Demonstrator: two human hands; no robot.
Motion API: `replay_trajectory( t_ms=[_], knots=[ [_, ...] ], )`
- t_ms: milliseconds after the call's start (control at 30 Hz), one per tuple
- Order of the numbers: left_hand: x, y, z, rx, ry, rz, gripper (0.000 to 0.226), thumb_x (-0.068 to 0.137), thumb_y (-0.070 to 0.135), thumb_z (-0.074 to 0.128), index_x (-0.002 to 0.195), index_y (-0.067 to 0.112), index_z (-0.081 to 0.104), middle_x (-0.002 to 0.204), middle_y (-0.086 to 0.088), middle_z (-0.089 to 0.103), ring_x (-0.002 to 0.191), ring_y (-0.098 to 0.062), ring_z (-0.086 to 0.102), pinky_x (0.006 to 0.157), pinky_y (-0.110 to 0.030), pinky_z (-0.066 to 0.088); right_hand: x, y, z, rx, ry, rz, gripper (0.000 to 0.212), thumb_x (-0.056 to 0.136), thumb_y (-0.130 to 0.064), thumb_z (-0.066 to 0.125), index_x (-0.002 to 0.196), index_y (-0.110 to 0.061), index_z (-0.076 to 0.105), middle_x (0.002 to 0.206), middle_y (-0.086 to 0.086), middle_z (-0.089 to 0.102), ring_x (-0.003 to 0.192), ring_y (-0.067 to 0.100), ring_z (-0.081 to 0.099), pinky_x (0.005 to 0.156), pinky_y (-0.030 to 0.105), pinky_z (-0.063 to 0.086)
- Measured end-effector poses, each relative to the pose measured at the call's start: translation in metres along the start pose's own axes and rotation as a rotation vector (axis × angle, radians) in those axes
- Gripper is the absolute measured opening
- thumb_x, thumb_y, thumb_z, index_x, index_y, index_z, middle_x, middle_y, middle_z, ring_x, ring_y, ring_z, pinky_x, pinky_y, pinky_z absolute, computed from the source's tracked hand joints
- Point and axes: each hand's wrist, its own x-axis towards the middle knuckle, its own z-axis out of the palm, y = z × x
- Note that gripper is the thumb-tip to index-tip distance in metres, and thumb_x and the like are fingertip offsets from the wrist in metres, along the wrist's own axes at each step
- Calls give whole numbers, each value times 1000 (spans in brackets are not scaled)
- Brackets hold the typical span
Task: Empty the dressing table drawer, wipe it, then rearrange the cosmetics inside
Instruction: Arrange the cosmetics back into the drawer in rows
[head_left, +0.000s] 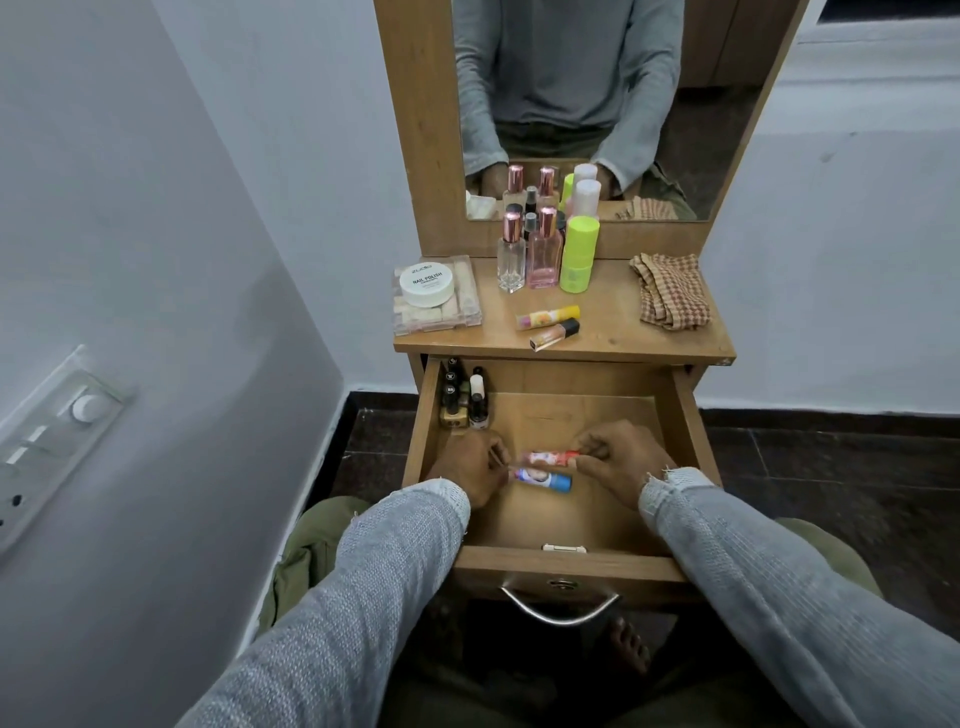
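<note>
Both my hands sit low inside the open drawer (550, 525). My right hand (621, 457) has its fingers curled, pinching the cap end of the red tube (551, 457). My left hand (470, 465), fingers bent narrow, touches the blue tube (543, 477) lying just beside the red one. Nail polish bottles (464, 399) stand in the drawer's far left corner.

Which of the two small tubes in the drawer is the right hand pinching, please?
The red tube, pinched at its end by the right hand; the blue tube lies nearer the person.
</note>
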Motion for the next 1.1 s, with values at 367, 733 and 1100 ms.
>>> replay_trajectory(
  t_ms=[367,733,1100],
  knots=[
    [1,2,4,69,-39,12,29,84,5,65,110,16,56,105,-7,65,94,-23,63,88,-37,54,0,-6,8,-30,-114,-34,12,83,-13,69,95,-17,71,96,-2,70,88,9,63,82,27,54],
    [1,4,3,158,-48,91,26,91,7,56,116,16,59,110,-8,66,97,-23,62,87,-35,53,35,-53,-58,-155,482,-424,10,87,-12,61,94,-8,68,89,7,65,78,18,58,69,24,46],
    [5,0,4,130,-56,75,22,89,11,61,108,21,60,107,-5,68,94,-21,64,87,-37,54,94,-67,-109,-617,153,-302,34,89,-6,55,121,-15,64,123,12,61,114,29,54,101,37,40]
  ],
)
